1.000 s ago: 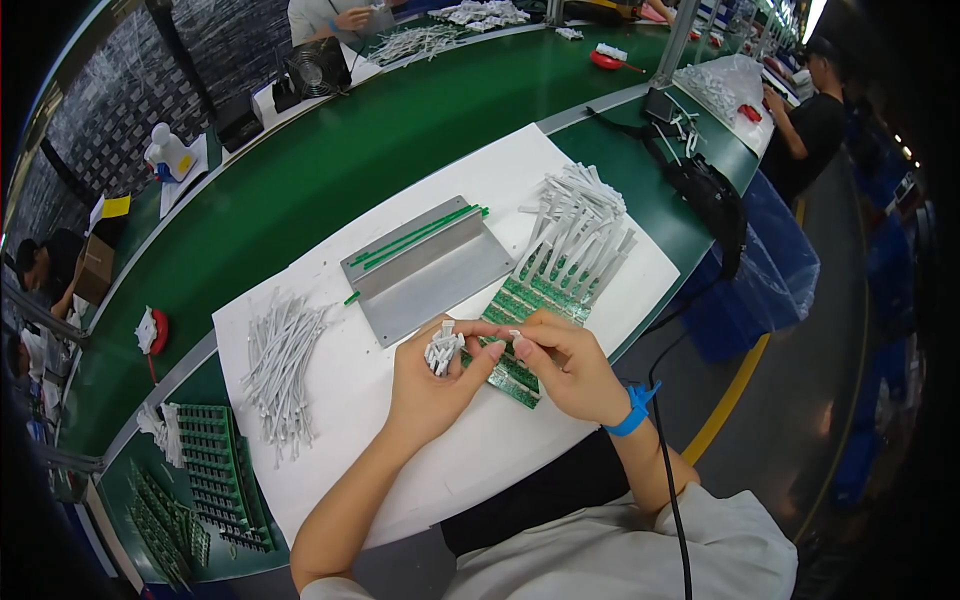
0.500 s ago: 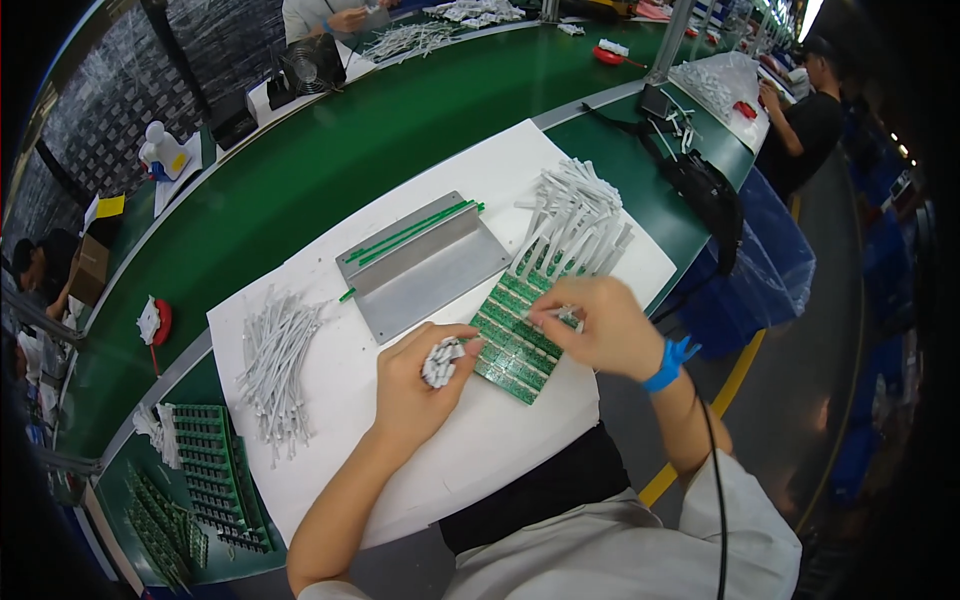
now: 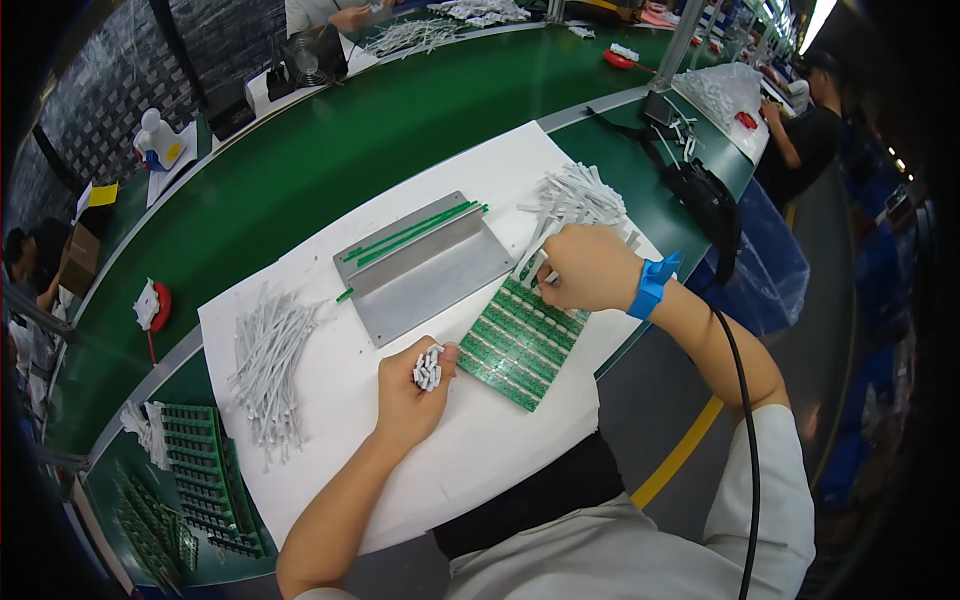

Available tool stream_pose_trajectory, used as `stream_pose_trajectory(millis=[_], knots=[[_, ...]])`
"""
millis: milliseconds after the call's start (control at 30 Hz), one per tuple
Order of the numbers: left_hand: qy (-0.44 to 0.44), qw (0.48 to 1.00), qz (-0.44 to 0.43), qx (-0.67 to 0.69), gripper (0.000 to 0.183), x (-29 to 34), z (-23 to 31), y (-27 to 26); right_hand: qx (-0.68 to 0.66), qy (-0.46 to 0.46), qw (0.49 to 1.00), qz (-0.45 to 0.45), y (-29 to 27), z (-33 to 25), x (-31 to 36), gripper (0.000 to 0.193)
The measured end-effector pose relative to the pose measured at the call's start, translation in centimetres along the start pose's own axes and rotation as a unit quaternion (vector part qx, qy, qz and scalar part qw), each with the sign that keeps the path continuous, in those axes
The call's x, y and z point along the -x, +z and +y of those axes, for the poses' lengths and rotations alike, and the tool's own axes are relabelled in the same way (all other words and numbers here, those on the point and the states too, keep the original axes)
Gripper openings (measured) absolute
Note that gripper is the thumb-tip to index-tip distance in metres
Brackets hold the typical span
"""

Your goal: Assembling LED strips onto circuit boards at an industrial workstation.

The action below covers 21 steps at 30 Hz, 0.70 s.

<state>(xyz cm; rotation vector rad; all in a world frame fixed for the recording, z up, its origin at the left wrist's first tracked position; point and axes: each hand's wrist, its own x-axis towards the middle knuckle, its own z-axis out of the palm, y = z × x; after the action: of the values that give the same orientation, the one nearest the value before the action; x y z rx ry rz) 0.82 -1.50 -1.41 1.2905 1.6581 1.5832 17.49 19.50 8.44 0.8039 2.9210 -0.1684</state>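
Observation:
My left hand (image 3: 402, 408) is closed around a bundle of white wire connectors (image 3: 428, 369), their ends poking up past the thumb. It rests just left of a green circuit board panel (image 3: 518, 352) that lies tilted on white paper. Over the panel's far end, my right hand (image 3: 592, 266) has its fingers pinched together at a small white connector (image 3: 551, 277); the fingers partly hide it. White cables (image 3: 578, 196) fan out in a heap beyond that end of the panel. A blue band (image 3: 655, 285) circles my right wrist.
A grey metal angle fixture (image 3: 430, 275) holding green strips stands behind the panel. Loose white cables (image 3: 272, 365) lie to the left, with stacked green boards (image 3: 205, 475) farther left. A black strap bag (image 3: 705, 195) sits at right. Other people work along the green bench (image 3: 430, 120).
My right hand has moved away from me, from the panel's middle to its far end. My left hand has drawn slightly back from the panel's edge, still gripping the bundle.

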Motion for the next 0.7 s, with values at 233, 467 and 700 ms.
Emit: stream_pose_trajectory(millis=[233,467,700], knots=[[0.01,0.998,-0.037,-0.04,0.026,-0.3,1.2,-0.2,-0.016,-0.025,1.0,0.002,-0.1,0.6,-0.5,0.017],[0.012,0.997,-0.044,-0.061,0.031,-0.4,1.3,-0.2,-0.025,-0.01,0.999,-0.039,-0.4,0.5,-0.9,0.023],[0.011,0.998,-0.04,-0.052,0.031,-0.3,1.3,-0.1,-0.016,-0.001,0.999,-0.042,-0.2,0.4,-1.2,0.027]])
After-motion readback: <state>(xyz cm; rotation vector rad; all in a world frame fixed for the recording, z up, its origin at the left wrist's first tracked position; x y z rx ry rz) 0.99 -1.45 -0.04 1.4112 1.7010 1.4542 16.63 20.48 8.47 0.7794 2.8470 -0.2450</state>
